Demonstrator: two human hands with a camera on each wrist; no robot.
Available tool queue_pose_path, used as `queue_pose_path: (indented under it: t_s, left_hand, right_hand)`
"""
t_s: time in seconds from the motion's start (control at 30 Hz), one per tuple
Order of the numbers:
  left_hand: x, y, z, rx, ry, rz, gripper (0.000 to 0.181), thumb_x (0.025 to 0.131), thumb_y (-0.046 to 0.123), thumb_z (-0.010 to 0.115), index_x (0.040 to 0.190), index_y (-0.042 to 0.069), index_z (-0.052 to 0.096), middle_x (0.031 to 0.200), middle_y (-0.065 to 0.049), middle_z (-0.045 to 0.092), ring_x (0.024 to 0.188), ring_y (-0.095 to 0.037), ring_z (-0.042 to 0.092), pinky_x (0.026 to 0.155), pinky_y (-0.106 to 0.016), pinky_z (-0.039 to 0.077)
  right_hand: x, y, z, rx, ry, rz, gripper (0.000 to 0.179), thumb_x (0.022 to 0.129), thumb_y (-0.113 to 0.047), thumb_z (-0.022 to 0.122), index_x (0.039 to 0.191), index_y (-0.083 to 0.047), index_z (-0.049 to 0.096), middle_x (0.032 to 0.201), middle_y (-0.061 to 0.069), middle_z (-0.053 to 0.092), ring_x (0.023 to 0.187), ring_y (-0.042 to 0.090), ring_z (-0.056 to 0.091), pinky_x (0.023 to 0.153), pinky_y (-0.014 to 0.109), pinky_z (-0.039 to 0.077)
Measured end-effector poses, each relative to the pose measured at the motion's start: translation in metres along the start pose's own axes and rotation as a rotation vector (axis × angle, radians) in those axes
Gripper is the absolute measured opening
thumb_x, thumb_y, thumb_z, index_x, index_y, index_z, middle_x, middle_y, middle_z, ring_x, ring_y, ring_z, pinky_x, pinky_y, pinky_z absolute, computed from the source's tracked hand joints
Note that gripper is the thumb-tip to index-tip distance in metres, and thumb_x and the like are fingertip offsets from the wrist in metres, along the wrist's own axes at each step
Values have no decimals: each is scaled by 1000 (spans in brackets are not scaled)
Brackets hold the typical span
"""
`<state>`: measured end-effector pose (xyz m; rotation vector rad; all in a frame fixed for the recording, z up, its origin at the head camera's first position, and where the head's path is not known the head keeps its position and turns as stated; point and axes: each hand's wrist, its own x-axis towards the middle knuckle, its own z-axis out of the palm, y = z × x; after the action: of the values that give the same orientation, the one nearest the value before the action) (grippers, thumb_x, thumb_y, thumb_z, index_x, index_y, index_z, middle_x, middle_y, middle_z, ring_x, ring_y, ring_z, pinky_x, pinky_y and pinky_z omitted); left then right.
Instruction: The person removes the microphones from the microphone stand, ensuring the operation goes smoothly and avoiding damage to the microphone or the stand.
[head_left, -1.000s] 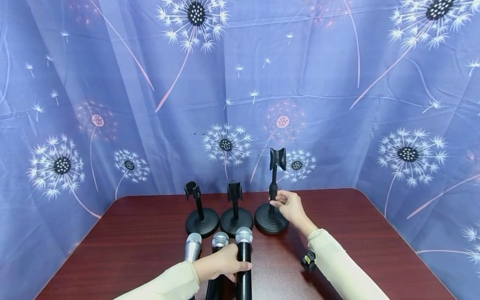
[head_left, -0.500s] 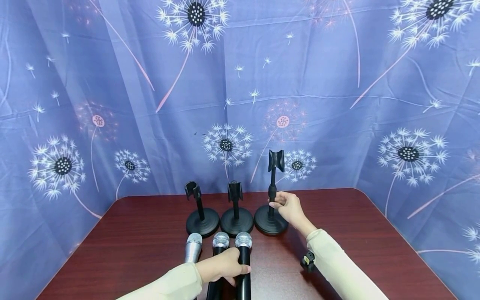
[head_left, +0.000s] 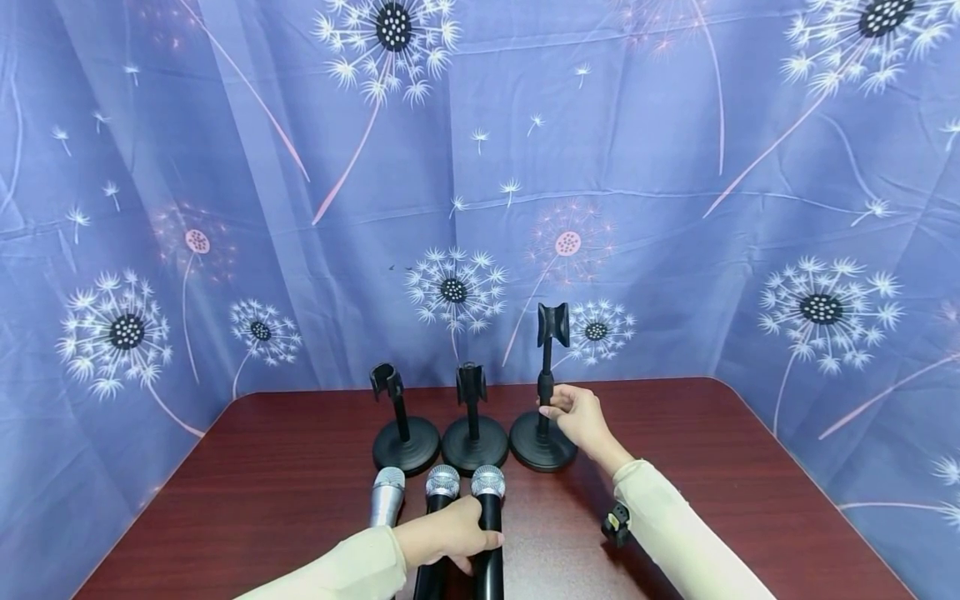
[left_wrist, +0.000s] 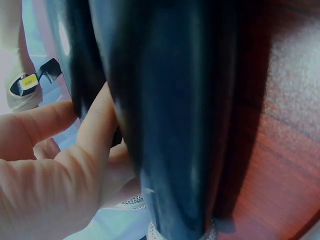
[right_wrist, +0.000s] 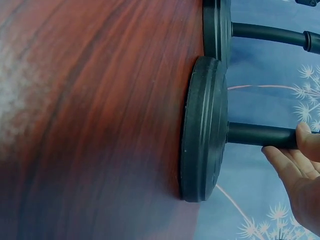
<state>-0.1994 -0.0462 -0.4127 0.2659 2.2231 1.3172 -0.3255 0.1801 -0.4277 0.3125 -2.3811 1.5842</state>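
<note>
My left hand [head_left: 453, 531] holds the rightmost black microphone [head_left: 489, 508] by its body, its fingers reaching between this one and the middle black microphone [head_left: 442, 483]. Both have silver mesh heads that point away from me. In the left wrist view the fingers [left_wrist: 97, 120] lie against the dark body of the held microphone [left_wrist: 167, 110]. My right hand [head_left: 583, 419] pinches the pole of the right black microphone stand [head_left: 543, 454], below its collar. The right wrist view shows the stand's round base [right_wrist: 204, 130] and the thumb and fingers round the pole.
A silver microphone [head_left: 387, 496] lies left of the black ones. Two shorter black stands, the left stand [head_left: 406, 446] and the middle stand [head_left: 474, 442], stand in a row with the right one. The reddish-brown table [head_left: 285, 467] ends at a blue dandelion-print curtain [head_left: 360, 275].
The held microphone has come back slightly toward me, so its head is now level with the middle one. The right stand's top has shifted a little down and left. Both hands keep their hold.
</note>
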Motion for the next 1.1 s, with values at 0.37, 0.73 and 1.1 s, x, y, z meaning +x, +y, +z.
queue_pose_path:
  t_s: [0.37,0.73,1.1]
  left_hand:
    - [1,-1,0,13,2,0,15,90,0,63,93,-9,51,86,-16,53,82,-32,64,65,-47,57]
    - [-7,25,-25,147,-18,80,23,91,11,66,92,-10,56,88,-21,55,64,-32,64,58,-39,57]
    - [10,94,-44,51,203,402,30,98,20,56,119,-3,58,96,-11,65,84,-23,65,77,-35,54]
  right_hand:
    - [0,2,0,1,5,19,13,82,8,70,94,3,70,89,17,72,90,28,70,72,22,52]
    - [-1,3,-1,14,-20,15,14,83,7,70,96,8,68,89,17,72,90,27,70,70,17,49]
    - [0,6,-3,7,-33,-5,13,83,5,70,97,5,68,91,18,72,92,29,69,70,20,50]
